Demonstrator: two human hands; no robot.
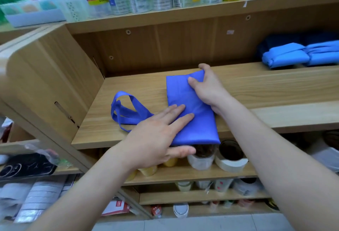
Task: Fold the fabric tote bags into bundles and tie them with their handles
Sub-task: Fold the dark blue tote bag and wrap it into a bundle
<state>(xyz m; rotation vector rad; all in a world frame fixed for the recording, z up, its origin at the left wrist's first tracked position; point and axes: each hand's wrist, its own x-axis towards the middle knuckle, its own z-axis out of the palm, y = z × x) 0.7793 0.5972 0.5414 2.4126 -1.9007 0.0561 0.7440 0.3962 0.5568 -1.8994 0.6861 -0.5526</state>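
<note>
Blue tote bag (183, 95) on shelf (256, 87), near end under left hand (156, 139): fingers (183, 118) straight, slightly spread, pressing flat. Handles (126, 114) loose, just left of those fingers. Long axis runs away to right hand (208, 88), pinching far corner.

Both forearms reach forward; the left hand (156, 135) lies flat with straight fingers, the right hand (209, 89) curls thumb and fingers round the far edge of the tote bag (178, 95).
</note>
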